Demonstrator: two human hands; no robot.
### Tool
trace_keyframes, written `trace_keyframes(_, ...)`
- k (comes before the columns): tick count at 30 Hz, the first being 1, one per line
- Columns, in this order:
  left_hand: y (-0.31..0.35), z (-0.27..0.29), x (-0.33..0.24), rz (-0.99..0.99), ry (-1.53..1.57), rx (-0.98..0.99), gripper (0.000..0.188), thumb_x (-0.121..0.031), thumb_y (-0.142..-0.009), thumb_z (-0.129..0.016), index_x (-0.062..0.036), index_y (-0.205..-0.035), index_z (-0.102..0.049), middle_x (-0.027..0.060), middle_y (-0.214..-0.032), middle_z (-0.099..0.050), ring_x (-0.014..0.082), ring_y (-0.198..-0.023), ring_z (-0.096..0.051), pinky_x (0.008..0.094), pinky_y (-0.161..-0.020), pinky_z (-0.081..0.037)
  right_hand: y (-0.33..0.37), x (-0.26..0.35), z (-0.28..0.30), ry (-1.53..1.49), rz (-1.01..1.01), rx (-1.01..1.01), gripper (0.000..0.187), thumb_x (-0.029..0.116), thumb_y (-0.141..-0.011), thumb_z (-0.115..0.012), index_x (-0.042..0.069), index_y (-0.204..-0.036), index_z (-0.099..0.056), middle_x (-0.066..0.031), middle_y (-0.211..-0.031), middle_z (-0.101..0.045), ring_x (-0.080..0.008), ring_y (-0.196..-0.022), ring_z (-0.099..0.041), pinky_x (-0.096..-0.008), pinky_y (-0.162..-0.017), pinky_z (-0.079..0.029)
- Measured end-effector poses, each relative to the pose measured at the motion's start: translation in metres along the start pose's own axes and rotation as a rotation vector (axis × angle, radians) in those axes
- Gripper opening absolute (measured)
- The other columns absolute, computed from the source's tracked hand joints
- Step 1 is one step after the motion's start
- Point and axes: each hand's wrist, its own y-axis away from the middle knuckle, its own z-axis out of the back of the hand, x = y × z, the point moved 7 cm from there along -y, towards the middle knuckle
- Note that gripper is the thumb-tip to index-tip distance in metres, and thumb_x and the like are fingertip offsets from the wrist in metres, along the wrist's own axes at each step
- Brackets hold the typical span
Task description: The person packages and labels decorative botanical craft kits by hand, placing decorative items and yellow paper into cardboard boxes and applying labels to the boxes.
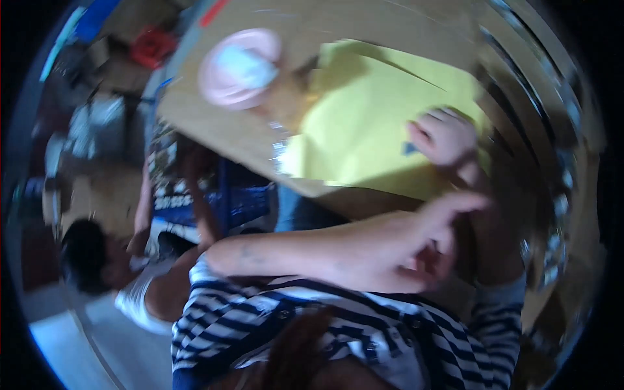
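Observation:
Yellow paper sheets [364, 117] lie overlapping on a cardboard-covered tabletop. My right hand [447, 138] rests on their right part with its fingers curled in; what it holds, if anything, is hidden. Beside its thumb shows a small dark blue-grey patch [409, 149], too blurred to name. My left forearm crosses in front of my body to the right. My left hand [422, 250] is over the near table edge, below the right hand, one finger stretched out and the others loosely bent and apart. Nothing shows in it, though motion smears it.
A pink round dish [218, 88] with a pale blue-white item [246, 67] stands at the table's far left. Cardboard pieces with shiny edges [520, 97] line the right side. At the left, another person [149, 279] reaches into a blue crate [244, 188]. Boxes [97, 201] stand behind.

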Motion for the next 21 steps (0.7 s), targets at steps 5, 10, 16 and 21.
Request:
trace_keyframes(5, 0.000, -0.006, -0.022, -0.310, -0.046, 0.005, 0.087, 0.005, -0.086, -0.066, -0.0076, -0.153, -0.012, 0.0108, -0.092, -0.066, 0.0238, -0.089, -0.067, 0.0345, -0.079, -0.056, -0.003, 0.008, 0.014, 0.004, 0.048, 0.006, 0.026, 0.023, -0.083, -0.071, 0.009, -0.066, -0.057, -0.0094, -0.068, -0.057, -0.0317, -0.066, -0.058, -0.0437, -0.059, -0.046)
trace_keyframes(10, 0.015, -0.004, -0.027, -0.403, -0.144, 0.008, 0.095, 0.009, -0.085, -0.063, -0.0063, -0.158, -0.003, 0.0079, -0.093, -0.064, 0.0200, -0.090, -0.065, 0.0331, -0.085, -0.053, -0.003, 0.008, 0.007, -0.028, 0.000, 0.048, 0.030, 0.022, -0.084, -0.071, 0.008, -0.065, -0.053, -0.0095, -0.065, -0.055, -0.0322, -0.064, -0.056, -0.0435, -0.058, -0.045)
trace_keyframes(16, 0.016, -0.001, -0.022, -0.304, -0.040, 0.000, 0.092, 0.007, -0.088, -0.061, -0.0083, -0.158, -0.003, 0.0075, -0.090, -0.064, 0.0169, -0.082, -0.066, 0.0298, -0.076, -0.055, 0.002, 0.001, 0.008, 0.032, -0.008, 0.039, 0.029, 0.024, -0.085, -0.071, 0.010, -0.064, -0.054, -0.0098, -0.065, -0.056, -0.0324, -0.063, -0.056, -0.0436, -0.056, -0.045)
trace_keyframes(21, 0.014, 0.011, -0.014, -0.177, -0.228, -0.107, 0.092, 0.006, -0.088, -0.066, -0.0099, -0.157, -0.008, 0.0079, -0.094, -0.064, 0.0154, -0.086, -0.066, 0.0277, -0.076, -0.057, 0.004, -0.004, 0.009, 0.038, 0.018, -0.040, 0.027, 0.026, -0.081, -0.071, 0.013, -0.062, -0.057, -0.0077, -0.064, -0.058, -0.0306, -0.061, -0.058, -0.0424, -0.055, -0.047)
